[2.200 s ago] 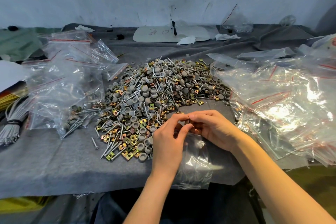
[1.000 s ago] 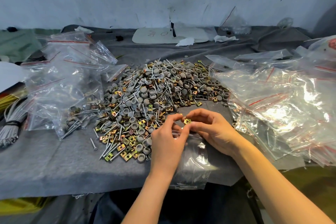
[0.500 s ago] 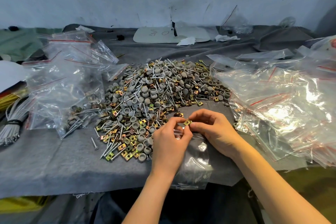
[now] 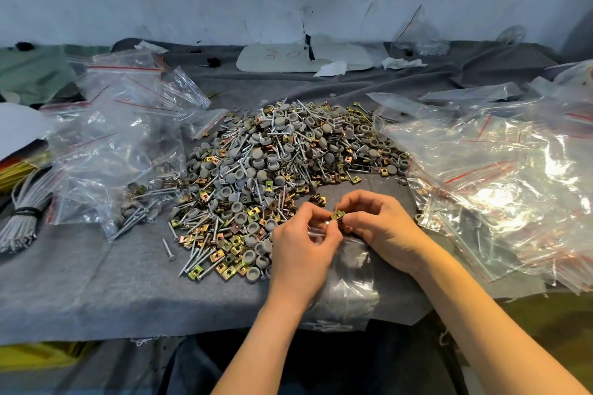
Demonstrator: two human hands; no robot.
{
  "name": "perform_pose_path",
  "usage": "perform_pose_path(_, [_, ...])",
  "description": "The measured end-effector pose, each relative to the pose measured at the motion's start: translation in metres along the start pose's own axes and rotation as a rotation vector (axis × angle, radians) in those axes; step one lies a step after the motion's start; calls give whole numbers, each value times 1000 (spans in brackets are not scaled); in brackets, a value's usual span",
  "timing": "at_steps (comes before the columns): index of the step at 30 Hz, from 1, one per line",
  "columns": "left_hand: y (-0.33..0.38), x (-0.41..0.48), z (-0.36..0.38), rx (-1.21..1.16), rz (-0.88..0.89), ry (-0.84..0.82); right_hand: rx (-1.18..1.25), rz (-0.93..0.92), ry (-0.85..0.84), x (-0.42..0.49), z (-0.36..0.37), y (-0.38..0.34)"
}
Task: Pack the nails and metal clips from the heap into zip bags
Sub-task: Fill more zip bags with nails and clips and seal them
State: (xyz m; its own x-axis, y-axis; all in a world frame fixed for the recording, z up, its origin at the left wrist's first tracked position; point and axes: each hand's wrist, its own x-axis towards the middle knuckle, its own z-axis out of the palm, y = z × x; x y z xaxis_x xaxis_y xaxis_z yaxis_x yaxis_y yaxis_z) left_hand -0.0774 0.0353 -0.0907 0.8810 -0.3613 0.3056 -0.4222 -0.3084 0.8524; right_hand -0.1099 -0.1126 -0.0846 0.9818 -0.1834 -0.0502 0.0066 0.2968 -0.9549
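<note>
A heap of silver nails, grey round caps and yellowish metal clips covers the middle of the grey cloth. Just in front of it lies a clear zip bag, hanging over the table's near edge. My left hand pinches the bag's mouth at the top. My right hand holds a yellowish metal clip between its fingertips, right at the bag's opening. The two hands' fingertips meet there.
A pile of zip bags sits at the left, some holding nails. A larger pile of clear zip bags fills the right. A bundle of grey ties lies far left. A white board rests by the back wall.
A metal clip has appeared between my fingertips since the earliest frame. Both hands stay at the bag's mouth, shifting only slightly.
</note>
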Motion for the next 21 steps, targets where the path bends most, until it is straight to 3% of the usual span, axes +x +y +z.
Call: perform_pose_path(21, [-1, 1, -2, -110, -6, -54, 129, 49, 4, -3, -2, -6])
